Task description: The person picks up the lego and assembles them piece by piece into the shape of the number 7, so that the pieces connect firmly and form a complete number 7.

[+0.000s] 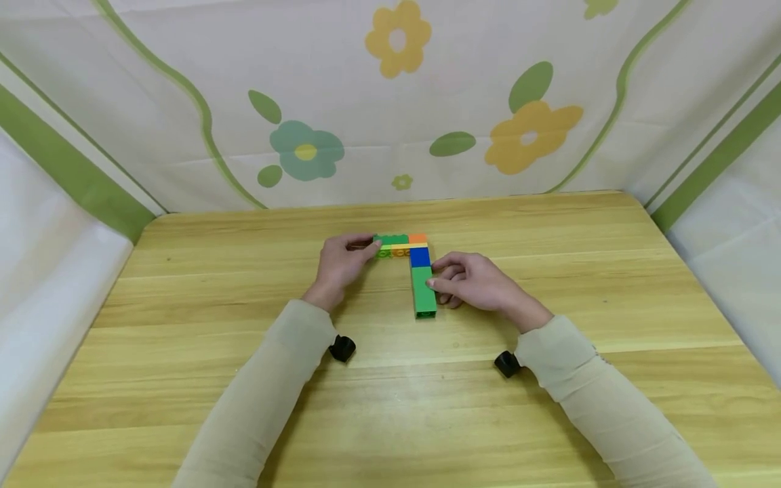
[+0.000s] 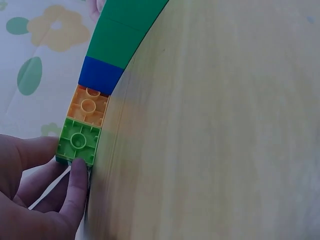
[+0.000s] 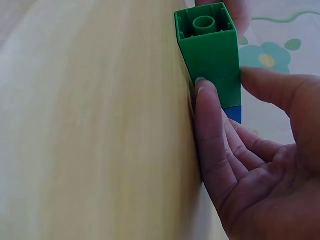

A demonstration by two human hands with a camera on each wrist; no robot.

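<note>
On the table lies an L-shaped build of toy building bricks. Its far arm has a dark green brick [image 1: 393,239], an orange brick [image 1: 417,238], and light green [image 2: 77,145] and light orange bricks [image 2: 89,106] with hollow undersides facing the wearer. A blue brick [image 1: 419,257] at the corner leads into green bricks [image 1: 424,290] running toward the wearer. My left hand [image 1: 342,266] pinches the far arm's left end between thumb and fingers. With thumb and fingertips, my right hand [image 1: 478,281] holds the green bricks near their hollow end [image 3: 204,24].
The wooden table [image 1: 390,413] stretches around the bricks on all sides. Behind it hangs a white curtain [image 1: 366,102] with flower prints, and further cloth closes both sides. Small black devices [image 1: 343,349] sit at the inner side of both sleeve cuffs.
</note>
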